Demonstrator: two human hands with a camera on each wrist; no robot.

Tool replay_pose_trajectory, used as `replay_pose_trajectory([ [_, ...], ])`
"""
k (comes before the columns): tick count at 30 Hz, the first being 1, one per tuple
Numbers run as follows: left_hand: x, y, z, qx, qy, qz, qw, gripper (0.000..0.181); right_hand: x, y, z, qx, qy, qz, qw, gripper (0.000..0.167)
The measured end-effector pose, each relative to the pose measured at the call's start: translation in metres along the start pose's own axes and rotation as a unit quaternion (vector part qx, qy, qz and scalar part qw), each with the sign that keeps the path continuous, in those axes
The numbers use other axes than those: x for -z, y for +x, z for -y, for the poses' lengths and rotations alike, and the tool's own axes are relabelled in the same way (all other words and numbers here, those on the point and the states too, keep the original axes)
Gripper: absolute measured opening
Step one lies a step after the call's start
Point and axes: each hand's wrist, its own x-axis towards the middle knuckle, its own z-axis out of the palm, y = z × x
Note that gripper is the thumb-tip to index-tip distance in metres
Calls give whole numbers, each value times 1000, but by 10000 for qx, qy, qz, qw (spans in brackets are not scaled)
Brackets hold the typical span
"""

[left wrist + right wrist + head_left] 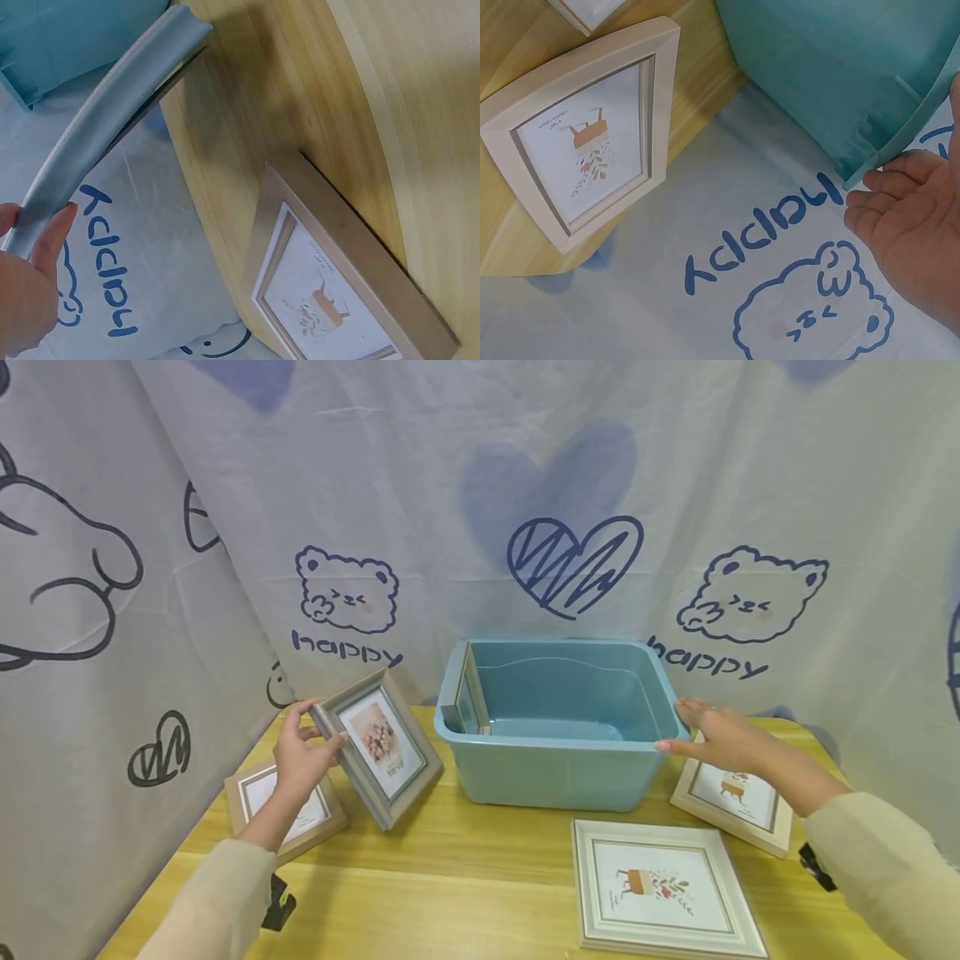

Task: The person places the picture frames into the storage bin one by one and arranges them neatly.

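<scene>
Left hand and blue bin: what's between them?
In the head view, the tilted flower-print frame, gripped by the left hand, is between that hand and the blue bin.

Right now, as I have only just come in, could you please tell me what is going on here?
Someone's left grip holds a tilted picture frame outside the blue tub, on its left. The right grip rests on the tub's right end. Another frame stands inside against the left wall. Three more are on the table: a left frame, a back-right frame and a front-right frame.
</scene>
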Motion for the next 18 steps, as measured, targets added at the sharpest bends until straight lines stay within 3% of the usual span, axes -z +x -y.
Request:
replay_pose_trajectory([
  [9, -4, -9, -10, -690, 318, -6, 9971, 59, -1, 0, 0, -62, 89, 29, 9999, 91],
  [18, -6, -15, -17, -1183, 447, -104, 9919, 59, -2, 0, -2, -43, 4, -43, 10000, 90],
])
